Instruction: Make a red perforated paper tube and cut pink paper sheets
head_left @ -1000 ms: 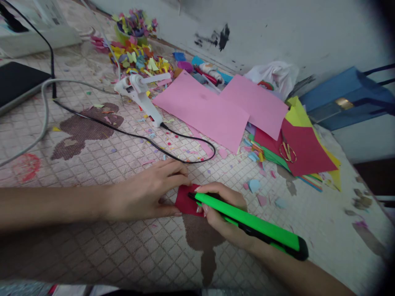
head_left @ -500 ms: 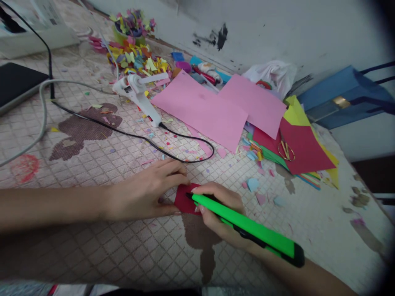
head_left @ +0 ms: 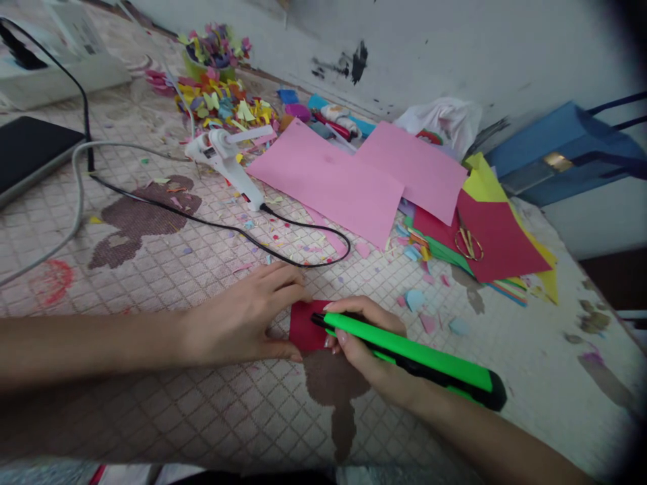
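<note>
A small piece of dark red paper (head_left: pixel 304 329) lies flat on the patterned tablecloth. My left hand (head_left: pixel 250 313) holds it down along its left side, index finger at the upper edge and thumb at the lower edge. In my right hand (head_left: pixel 371 337) is a long green-and-black tool that looks like a utility knife (head_left: pixel 419 350). The fingers wrap round its front end, and its dark tip points left over the paper. My right fingertips cover the paper's right side. Whether the tip touches the paper, I cannot tell.
Beyond my hands lie a white glue gun (head_left: pixel 230 165) with a black cord (head_left: pixel 217 221) and pink paper sheets (head_left: pixel 328 178). At right, gold-handled scissors (head_left: pixel 469 242) rest on red paper (head_left: pixel 505 246). Paper scraps, a blue bag (head_left: pixel 546 158) and a black device (head_left: pixel 35 151) are around.
The knife-like tool and my right hand have shifted slightly right, and the tool lies at a flatter angle. More of the red paper shows beside its tip. My left hand keeps its place.
</note>
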### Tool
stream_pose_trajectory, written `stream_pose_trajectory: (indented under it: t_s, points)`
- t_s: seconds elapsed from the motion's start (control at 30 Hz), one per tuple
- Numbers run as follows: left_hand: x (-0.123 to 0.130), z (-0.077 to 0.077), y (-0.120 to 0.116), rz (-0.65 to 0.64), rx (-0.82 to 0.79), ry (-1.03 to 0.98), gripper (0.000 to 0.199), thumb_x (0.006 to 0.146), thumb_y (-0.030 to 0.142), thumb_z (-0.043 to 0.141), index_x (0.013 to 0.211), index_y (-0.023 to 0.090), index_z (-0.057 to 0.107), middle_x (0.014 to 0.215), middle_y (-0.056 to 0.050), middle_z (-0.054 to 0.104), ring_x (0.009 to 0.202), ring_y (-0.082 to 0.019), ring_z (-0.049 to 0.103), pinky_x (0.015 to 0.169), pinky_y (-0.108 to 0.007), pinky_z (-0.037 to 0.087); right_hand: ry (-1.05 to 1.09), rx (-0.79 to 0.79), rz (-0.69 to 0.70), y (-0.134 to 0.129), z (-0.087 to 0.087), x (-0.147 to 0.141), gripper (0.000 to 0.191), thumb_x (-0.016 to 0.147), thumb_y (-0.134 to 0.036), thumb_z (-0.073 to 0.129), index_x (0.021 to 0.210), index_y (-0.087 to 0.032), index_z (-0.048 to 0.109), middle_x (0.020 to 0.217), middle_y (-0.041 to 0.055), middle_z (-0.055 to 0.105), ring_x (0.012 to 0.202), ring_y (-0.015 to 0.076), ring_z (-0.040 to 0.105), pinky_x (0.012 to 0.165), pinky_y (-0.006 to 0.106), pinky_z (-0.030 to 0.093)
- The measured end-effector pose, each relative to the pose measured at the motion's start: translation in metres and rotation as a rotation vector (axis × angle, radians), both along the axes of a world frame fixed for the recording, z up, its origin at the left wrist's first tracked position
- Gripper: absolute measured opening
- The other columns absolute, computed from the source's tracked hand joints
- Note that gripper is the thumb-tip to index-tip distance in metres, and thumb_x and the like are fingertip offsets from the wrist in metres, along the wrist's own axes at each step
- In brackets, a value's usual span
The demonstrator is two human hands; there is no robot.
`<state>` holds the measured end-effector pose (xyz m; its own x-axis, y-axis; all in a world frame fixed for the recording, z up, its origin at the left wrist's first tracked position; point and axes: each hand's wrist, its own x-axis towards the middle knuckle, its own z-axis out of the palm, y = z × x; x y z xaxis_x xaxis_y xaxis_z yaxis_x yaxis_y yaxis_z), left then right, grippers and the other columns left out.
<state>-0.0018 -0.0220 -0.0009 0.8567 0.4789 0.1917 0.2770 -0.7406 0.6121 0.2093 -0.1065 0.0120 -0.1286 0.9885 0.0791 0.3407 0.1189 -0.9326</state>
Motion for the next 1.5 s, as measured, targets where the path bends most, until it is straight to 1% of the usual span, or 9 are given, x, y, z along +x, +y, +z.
stream_pose_trajectory:
  t_s: [0.17, 0.33, 0.5, 0.77, 0.93, 1.1, 1.2, 1.37, 1.5]
  points:
    - [0.0, 0.003, 0.0, -0.001, -0.011, 0.029, 0.052, 0.072, 0.037, 0.077, 0.114, 0.017, 0.055, 0.112, -0.008, 0.052, 0.105, -0.026, 0.049, 0.091, -0.041, 0.044, 0.011, -0.027, -0.022, 0.002, 0.001, -0.002, 0.019, 0.078, -0.013, 0.056, 0.094, -0.019, 0.064, 0.064, -0.0011, 0.067, 0.056, 0.0128, 0.064, 0.054, 0.025, 0.052]
    - [0.0, 0.004, 0.0, 0.001, -0.014, 0.03, 0.05, 0.072, 0.036, 0.077, 0.113, 0.017, 0.056, 0.11, -0.008, 0.052, 0.102, -0.025, 0.05, 0.089, -0.04, 0.044, 0.02, -0.014, 0.013, 0.0, -0.005, 0.0, 0.021, 0.08, -0.012, 0.057, 0.098, -0.022, 0.064, 0.069, -0.0023, 0.067, 0.059, 0.0114, 0.064, 0.057, 0.024, 0.052]
    - [0.001, 0.003, 0.001, -0.002, -0.012, 0.025, 0.047, 0.074, 0.034, 0.075, 0.112, 0.017, 0.055, 0.11, -0.008, 0.052, 0.103, -0.025, 0.049, 0.09, -0.04, 0.044, -0.055, 0.033, 0.002, -0.002, -0.011, 0.001, 0.025, 0.078, -0.011, 0.06, 0.099, -0.024, 0.065, 0.077, -0.0018, 0.068, 0.059, 0.0107, 0.063, 0.058, 0.024, 0.051]
    - [0.002, 0.004, 0.001, -0.003, -0.006, 0.009, 0.048, 0.072, 0.033, 0.076, 0.112, 0.016, 0.056, 0.108, -0.008, 0.052, 0.101, -0.025, 0.05, 0.089, -0.04, 0.045, -0.08, 0.007, 0.011, -0.003, -0.011, 0.001, 0.025, 0.08, -0.014, 0.059, 0.102, -0.025, 0.064, 0.077, -0.002, 0.068, 0.064, 0.0125, 0.064, 0.061, 0.025, 0.051]
    - [0.001, 0.003, 0.0, 0.003, -0.003, 0.004, 0.048, 0.072, 0.033, 0.076, 0.112, 0.016, 0.056, 0.11, -0.008, 0.052, 0.103, -0.025, 0.049, 0.089, -0.04, 0.045, -0.075, 0.019, 0.03, -0.002, -0.007, 0.0, 0.021, 0.081, -0.017, 0.059, 0.101, -0.023, 0.064, 0.079, -0.0014, 0.068, 0.067, 0.0128, 0.064, 0.064, 0.026, 0.05]
    - [0.001, 0.001, 0.001, 0.0, -0.004, 0.004, 0.047, 0.074, 0.033, 0.074, 0.114, 0.017, 0.055, 0.111, -0.008, 0.052, 0.105, -0.024, 0.049, 0.092, -0.04, 0.044, -0.115, 0.046, 0.033, 0.003, 0.003, -0.006, 0.021, 0.078, -0.012, 0.057, 0.096, -0.02, 0.066, 0.079, -0.0009, 0.068, 0.067, 0.0117, 0.063, 0.064, 0.025, 0.048]
    - [0.001, 0.001, 0.001, 0.002, -0.007, -0.001, 0.047, 0.074, 0.032, 0.074, 0.113, 0.017, 0.055, 0.111, -0.008, 0.052, 0.104, -0.024, 0.049, 0.092, -0.039, 0.044, -0.055, -0.006, 0.009, 0.003, 0.003, -0.004, 0.018, 0.079, -0.016, 0.057, 0.094, -0.02, 0.066, 0.075, -0.0006, 0.068, 0.064, 0.0116, 0.062, 0.061, 0.025, 0.049]
    - [0.001, 0.002, 0.0, 0.01, -0.007, 0.006, 0.048, 0.072, 0.036, 0.075, 0.113, 0.019, 0.056, 0.111, -0.008, 0.053, 0.103, -0.025, 0.051, 0.089, -0.041, 0.047, 0.214, -0.222, -0.027, 0.002, -0.005, 0.003, 0.015, 0.089, -0.028, 0.055, 0.101, -0.021, 0.06, 0.066, -0.002, 0.065, 0.057, 0.0113, 0.062, 0.054, 0.023, 0.051]
    - [0.0, 0.004, 0.001, 0.003, -0.027, 0.019, 0.05, 0.072, 0.036, 0.076, 0.114, 0.019, 0.056, 0.11, -0.008, 0.054, 0.102, -0.026, 0.053, 0.089, -0.041, 0.048, 0.249, -0.235, 0.021, 0.003, -0.006, 0.004, 0.017, 0.089, -0.029, 0.056, 0.102, -0.021, 0.06, 0.067, -0.0014, 0.064, 0.058, 0.0111, 0.061, 0.054, 0.023, 0.05]
